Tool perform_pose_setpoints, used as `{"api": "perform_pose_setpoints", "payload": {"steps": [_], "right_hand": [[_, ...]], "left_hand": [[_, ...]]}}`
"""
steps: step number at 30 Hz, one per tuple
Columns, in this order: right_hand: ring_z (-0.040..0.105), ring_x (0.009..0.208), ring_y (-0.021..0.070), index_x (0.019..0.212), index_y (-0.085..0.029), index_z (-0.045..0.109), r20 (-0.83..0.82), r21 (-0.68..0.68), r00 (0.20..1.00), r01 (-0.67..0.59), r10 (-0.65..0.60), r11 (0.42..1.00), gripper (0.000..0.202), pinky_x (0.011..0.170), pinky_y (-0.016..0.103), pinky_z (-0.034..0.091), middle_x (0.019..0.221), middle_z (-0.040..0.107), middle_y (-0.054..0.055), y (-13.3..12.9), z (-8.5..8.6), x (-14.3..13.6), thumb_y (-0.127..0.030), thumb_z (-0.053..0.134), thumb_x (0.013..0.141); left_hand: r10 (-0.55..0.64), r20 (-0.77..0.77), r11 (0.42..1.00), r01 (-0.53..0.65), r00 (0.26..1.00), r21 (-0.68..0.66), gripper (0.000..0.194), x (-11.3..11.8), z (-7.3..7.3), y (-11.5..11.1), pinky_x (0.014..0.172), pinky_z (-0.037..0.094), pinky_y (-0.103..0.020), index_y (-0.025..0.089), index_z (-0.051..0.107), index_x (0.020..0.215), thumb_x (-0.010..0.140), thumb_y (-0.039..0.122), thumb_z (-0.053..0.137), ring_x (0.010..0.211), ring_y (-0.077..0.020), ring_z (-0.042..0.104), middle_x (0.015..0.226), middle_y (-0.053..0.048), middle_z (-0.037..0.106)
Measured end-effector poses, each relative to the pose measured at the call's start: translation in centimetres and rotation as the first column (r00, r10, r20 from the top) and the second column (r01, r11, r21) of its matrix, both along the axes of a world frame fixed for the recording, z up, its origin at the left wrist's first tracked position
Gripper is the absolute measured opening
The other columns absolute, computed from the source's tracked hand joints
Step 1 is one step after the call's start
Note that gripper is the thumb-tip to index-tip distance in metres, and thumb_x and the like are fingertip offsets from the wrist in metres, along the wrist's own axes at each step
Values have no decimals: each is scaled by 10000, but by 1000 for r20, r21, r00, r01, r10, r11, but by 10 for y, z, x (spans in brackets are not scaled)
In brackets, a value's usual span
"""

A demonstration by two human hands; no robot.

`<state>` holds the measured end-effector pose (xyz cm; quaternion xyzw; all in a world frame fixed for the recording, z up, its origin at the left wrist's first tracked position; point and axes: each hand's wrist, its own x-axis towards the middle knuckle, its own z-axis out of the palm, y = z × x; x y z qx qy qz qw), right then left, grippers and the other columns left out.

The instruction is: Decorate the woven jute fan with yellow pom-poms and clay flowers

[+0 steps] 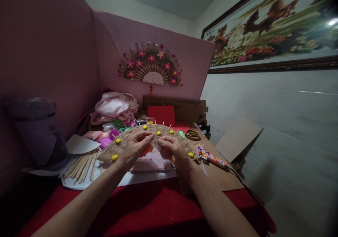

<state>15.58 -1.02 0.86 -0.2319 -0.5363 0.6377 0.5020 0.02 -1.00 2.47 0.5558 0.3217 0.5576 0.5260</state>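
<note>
In the head view my left hand [137,146] and my right hand [171,149] meet fingertip to fingertip in front of a fan [136,130] of woven straw-coloured cord. Yellow round pieces [114,157] dot the fan, and thin stick ends poke past its curved edge. A small pale, translucent piece [158,144] is pinched in my right fingers. My left thumb and finger are pressed together; what they hold is too small to make out. Something orange-red [146,150] shows under my left fingers. Below the hands, the fan's base is pale pink cloth with red spots [151,161].
Thin wooden sticks [81,166] lie on white paper at the left, near a purple container [42,135]. Behind are crumpled pink cloth [114,105] and red card [161,114]. A flowered glue gun [211,156] rests on cardboard [224,179] at the right. A finished-looking fan [151,62] hangs behind.
</note>
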Motion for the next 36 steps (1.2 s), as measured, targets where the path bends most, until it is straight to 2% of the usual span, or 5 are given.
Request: {"api": "perform_pose_setpoints", "payload": {"steps": [12, 19, 25, 36], "right_hand": [[261, 397, 26, 645, -137, 590, -1, 9, 1000, -8, 8, 1000, 242, 367, 181, 135, 498, 394, -69, -2, 1, 0, -335, 717, 700], [249, 387, 22, 637, -135, 594, 4, 18, 1000, -25, 25, 1000, 272, 362, 181, 127, 487, 383, -70, -1, 0, 0, -367, 722, 697], [257, 385, 25, 627, -138, 587, 36, 37, 999, -24, 23, 999, 299, 364, 182, 133, 483, 392, -65, 0, -3, 0, -399, 700, 719], [302, 375, 33, 611, -140, 586, 38, 23, 999, 5, -6, 1000, 197, 360, 187, 160, 498, 469, -50, 1, -2, -1, -292, 663, 711]], "left_hand": [[33, -4, 999, -33, 999, 39, 351, -1, -1, 2, 317, 244, -140, 127, 625, 760, 640, 435, 742, 335, -30, 371, 443, 65, 479], [9, 50, 999, -10, 999, 35, 321, 0, -2, 3, 343, 310, -146, 124, 633, 735, 618, 389, 771, 347, -20, 378, 480, 69, 483], [-2, 60, 995, -5, 998, 104, 289, 0, -7, 9, 348, 333, -151, 126, 667, 720, 605, 364, 783, 364, -26, 396, 486, 56, 507], [96, -37, 976, -87, 995, 202, 254, -1, -13, 12, 409, 385, -168, 134, 693, 735, 644, 365, 747, 468, -60, 464, 592, 6, 588]]}}
